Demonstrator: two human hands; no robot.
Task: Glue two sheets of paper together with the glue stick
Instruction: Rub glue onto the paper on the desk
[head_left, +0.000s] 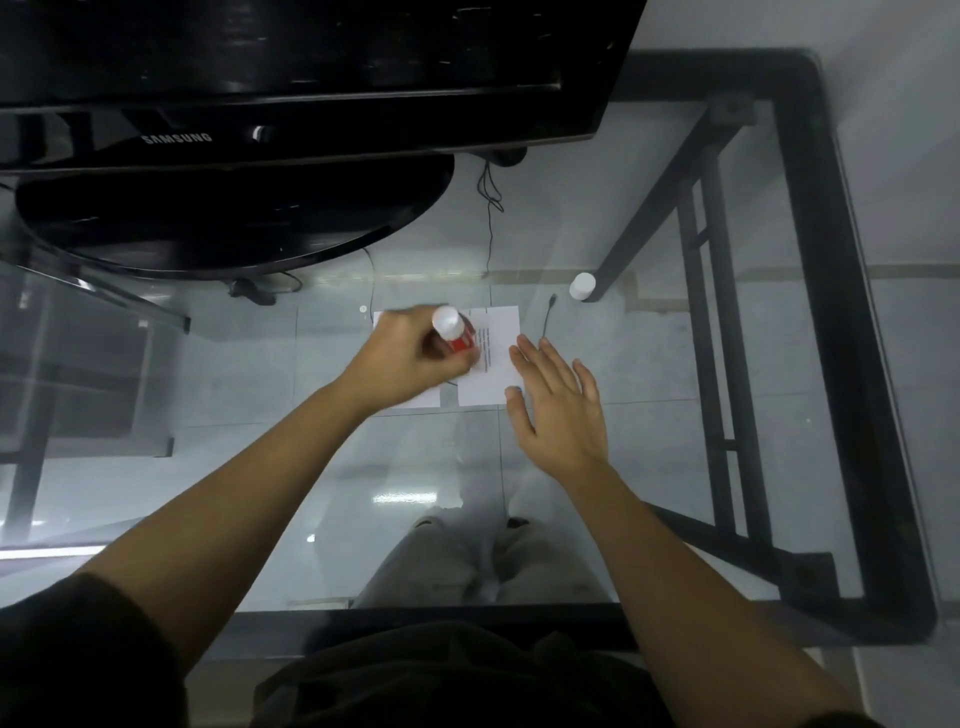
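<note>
Two small white sheets lie side by side on the glass table. My left hand (405, 358) covers most of the left sheet (423, 399) and grips a red and white glue stick (454, 330), its lower end down near the gap between the sheets. The right sheet (493, 358) carries printed lines along its left side. My right hand (558, 410) rests flat with fingers spread, fingertips on the right sheet's right edge. The glue stick's white cap (582, 286) stands apart at the back right.
A black Samsung monitor (291, 73) on a round black base (234, 218) fills the back left of the glass table (675, 364). A thin black cable (491, 218) hangs behind the sheets, and a short dark cable end (548, 317) lies right of them. The black table frame (852, 364) runs along the right.
</note>
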